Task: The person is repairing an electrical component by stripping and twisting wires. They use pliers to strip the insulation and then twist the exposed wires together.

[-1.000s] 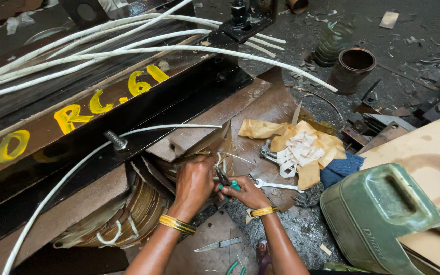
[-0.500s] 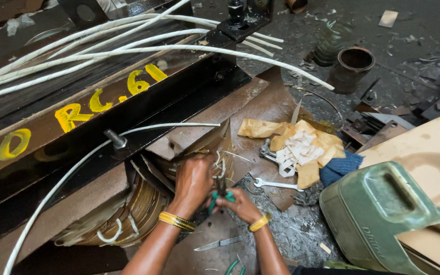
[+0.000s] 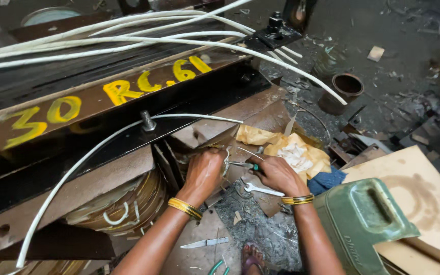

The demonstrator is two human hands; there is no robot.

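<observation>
My left hand is closed around a bunch of thin white strands at the edge of a dark metal frame with yellow painted marks. My right hand grips a small tool with a green handle, its metal tip pointing at the strands in my left hand. Both wrists carry yellow bangles. Just below my right hand, a steel spanner lies on the ground. A long white sleeved lead curves down from a bolt on the frame.
Crumpled yellow paper with white scraps lies beyond my hands. A green jerrycan stands at the right on a plywood board. A knife blade and green-handled pliers lie near my foot. A round tin stands further off.
The view has shifted closer. My right hand has moved up and left toward my left hand, bringing the green-handled tool against the strands. My left hand has stayed put.
</observation>
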